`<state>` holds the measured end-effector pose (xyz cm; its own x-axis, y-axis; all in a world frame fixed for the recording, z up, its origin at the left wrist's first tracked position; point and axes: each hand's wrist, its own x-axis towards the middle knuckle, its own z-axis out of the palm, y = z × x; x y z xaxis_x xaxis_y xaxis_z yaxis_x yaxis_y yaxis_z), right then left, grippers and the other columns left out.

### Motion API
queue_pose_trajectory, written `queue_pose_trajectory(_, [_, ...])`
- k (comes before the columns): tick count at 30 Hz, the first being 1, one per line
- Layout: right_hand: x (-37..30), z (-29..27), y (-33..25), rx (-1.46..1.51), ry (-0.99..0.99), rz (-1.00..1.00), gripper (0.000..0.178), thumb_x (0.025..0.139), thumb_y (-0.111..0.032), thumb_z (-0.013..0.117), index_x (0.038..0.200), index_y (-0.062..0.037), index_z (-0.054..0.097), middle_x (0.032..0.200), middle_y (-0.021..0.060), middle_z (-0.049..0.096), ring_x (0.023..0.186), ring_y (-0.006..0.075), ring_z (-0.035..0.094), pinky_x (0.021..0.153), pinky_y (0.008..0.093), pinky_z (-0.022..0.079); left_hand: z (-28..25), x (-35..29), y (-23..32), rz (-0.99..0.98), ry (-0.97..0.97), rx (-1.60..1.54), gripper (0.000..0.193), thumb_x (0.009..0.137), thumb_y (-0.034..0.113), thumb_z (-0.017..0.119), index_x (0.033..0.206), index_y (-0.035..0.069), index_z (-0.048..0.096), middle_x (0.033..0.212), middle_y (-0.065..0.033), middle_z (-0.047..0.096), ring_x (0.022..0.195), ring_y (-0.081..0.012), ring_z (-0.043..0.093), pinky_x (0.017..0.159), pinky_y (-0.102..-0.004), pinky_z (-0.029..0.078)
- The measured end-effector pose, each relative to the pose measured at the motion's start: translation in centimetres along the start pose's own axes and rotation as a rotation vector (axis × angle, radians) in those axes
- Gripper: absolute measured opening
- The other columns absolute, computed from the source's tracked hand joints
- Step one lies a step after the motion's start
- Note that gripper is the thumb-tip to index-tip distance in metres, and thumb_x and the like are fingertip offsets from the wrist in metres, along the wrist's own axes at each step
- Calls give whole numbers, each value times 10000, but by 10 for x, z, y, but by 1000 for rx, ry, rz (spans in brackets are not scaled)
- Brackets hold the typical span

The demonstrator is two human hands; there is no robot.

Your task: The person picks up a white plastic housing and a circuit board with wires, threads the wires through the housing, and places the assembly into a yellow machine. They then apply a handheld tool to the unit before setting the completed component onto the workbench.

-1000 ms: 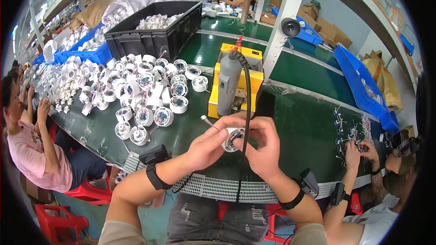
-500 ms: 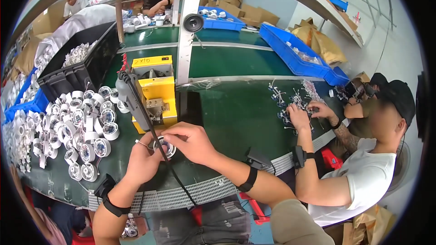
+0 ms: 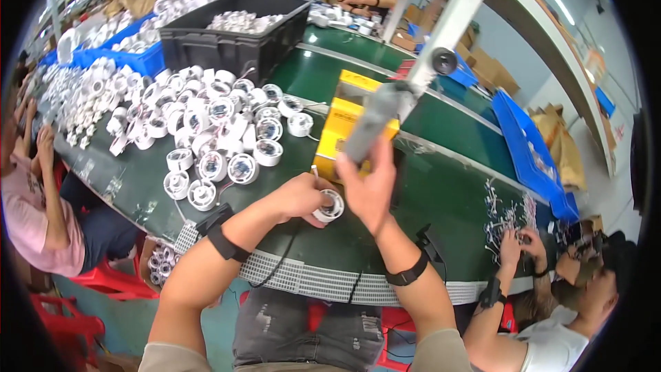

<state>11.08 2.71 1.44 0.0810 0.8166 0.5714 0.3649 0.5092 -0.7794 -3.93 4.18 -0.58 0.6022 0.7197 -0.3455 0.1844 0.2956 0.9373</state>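
Over the bench [image 3: 430,196], left hand [image 3: 301,197] pinches a white housing [image 3: 334,209], probably light, stiff, best held by its outer wall; right hand [image 3: 370,189] curls round grey tool [image 3: 376,120], likely heavier.

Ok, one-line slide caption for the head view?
Left hand holds a round white part; right hand grips a grey tool in front of a yellow box.

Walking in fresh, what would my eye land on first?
Probably the heap of round white housings covering the green table at left. Next, the yellow box at mid-table, with a blurred gray tool in the right hand before it; the left hand holds another white housing nearby.
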Motion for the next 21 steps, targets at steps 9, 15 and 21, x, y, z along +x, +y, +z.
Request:
queue_pose_trajectory(9, [49,10,-20,422,371,-107,464,940,-127,475,1351,-23,286,665,57,466,490,146,475,474,270,409,10,4,-5,32,185,-152,260,887,21,538,1128,-74,548,1011,-150,621,850,-215,668,673,-319,615])
queue_pose_trajectory(15, [52,19,-13,345,370,-97,421,948,-140,476,1314,-9,315,652,54,458,481,143,470,469,268,405,10,5,-5,38,171,-122,246,889,27,536,1113,-76,545,1012,-142,618,848,-209,668,682,-311,613])
queue_pose_trajectory(21, [52,21,-11,325,375,-91,394,948,-144,487,1281,-4,331,626,54,453,481,142,473,468,268,405,10,5,-8,76,151,-128,343,891,14,530,1219,-86,520,1061,-158,617,868,-215,666,699,-308,611])
